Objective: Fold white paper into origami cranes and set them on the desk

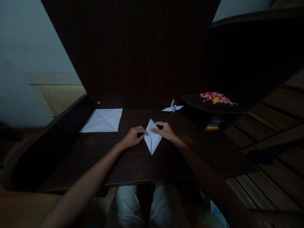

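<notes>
On the dark desk, straight ahead of me, lies a white sheet of paper folded into a diamond (154,144), its long axis pointing toward me and a slit or crease running down its lower half. My left hand (136,136) pinches the diamond's left corner between thumb and finger. From the right, my right hand (165,129) has its thumb on the upper face and its fingers curled around the upper right edge. A folded white paper crane (173,108) with spread wings stands behind, close to the back panel.
A stack of white paper squares (102,120) lies at the back left of the desk (133,171). Small pink, red and yellow pieces (217,97) are heaped on a rounded shelf at right, above some colourful items (212,128). A raised side panel (45,142) borders the left.
</notes>
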Tool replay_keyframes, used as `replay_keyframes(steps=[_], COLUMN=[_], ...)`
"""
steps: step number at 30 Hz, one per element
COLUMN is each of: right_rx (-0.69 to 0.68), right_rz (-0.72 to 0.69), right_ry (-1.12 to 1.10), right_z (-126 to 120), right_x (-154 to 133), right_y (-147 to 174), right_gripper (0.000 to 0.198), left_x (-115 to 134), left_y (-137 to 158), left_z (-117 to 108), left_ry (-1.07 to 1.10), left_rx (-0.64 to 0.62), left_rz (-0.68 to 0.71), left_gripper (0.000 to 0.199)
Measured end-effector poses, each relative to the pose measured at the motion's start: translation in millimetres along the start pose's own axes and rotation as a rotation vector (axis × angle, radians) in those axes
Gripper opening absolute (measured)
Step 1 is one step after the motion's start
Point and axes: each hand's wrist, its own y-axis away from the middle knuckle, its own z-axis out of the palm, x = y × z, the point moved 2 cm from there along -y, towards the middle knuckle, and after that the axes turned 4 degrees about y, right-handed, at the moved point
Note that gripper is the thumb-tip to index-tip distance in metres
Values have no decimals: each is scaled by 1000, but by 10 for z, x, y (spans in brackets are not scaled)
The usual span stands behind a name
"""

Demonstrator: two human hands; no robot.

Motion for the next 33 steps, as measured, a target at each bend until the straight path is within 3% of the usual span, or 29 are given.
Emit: replay_keyframes(steps=[9, 18, 21, 25, 33], right_rx=[-12, -69, -127, -182, -165], right_rz=[53, 131, 132, 86, 95], right_ry=[-232, -287, -290, -204, -128], right_z=[22, 1, 28, 65, 52], right_x=[-41, 25, 83, 103, 93], right_y=[16, -38, -43, -20, -8], right_gripper=[25, 24, 25, 34, 41], left_x=[107, 8, 0, -38, -87], left_y=[2, 6, 3, 5, 18], left_z=[26, -68, -89, -83, -62], left_ry=[-44, -152, -170, -186, -189], left_rx=[-40, 93, 102, 87, 99], left_rz=[34, -140, -163, -159, -110], left_gripper=[26, 15, 6, 11, 20])
